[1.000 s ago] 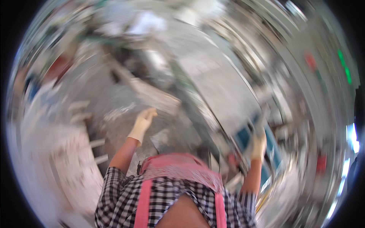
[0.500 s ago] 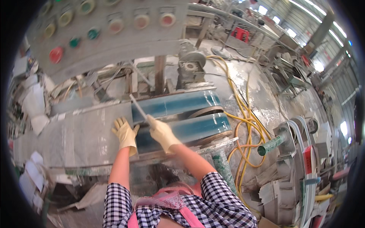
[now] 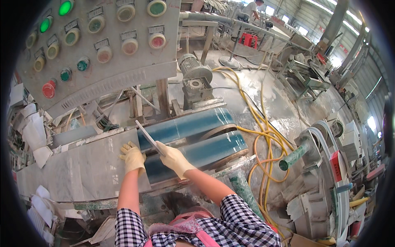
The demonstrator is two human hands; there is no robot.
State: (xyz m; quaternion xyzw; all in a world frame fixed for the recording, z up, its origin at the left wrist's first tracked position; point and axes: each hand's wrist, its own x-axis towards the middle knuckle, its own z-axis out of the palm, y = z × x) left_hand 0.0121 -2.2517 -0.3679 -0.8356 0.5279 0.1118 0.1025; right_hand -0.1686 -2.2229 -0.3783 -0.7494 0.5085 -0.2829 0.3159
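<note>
My left hand (image 3: 133,158), in a cream glove, rests with its fingers apart on the right end of a large flat grey slab (image 3: 90,160). Beside it, my gloved right hand (image 3: 176,160) is closed round the near end of a thin, straight, pale strip (image 3: 148,136). The strip slants up and to the left, past the slab's right edge; its exact kind I cannot make out. Under the strip and my right hand run two blue conveyor belts, the far one (image 3: 185,124) and the near one (image 3: 197,154), side by side, starting where the slab ends.
A grey control panel (image 3: 135,76) with several round buttons stands over the far left. Behind the belts sits a motor (image 3: 194,70). Yellow hoses (image 3: 267,144) coil on the wet floor to the right. A green-stained roller (image 3: 294,157) juts out there. Another person (image 3: 252,9) is far back.
The view has tilted and now takes in more of the control panel, including two lit green lamps. My left hand stays on the slab; my right still grips the strip, in nearly the same place.
</note>
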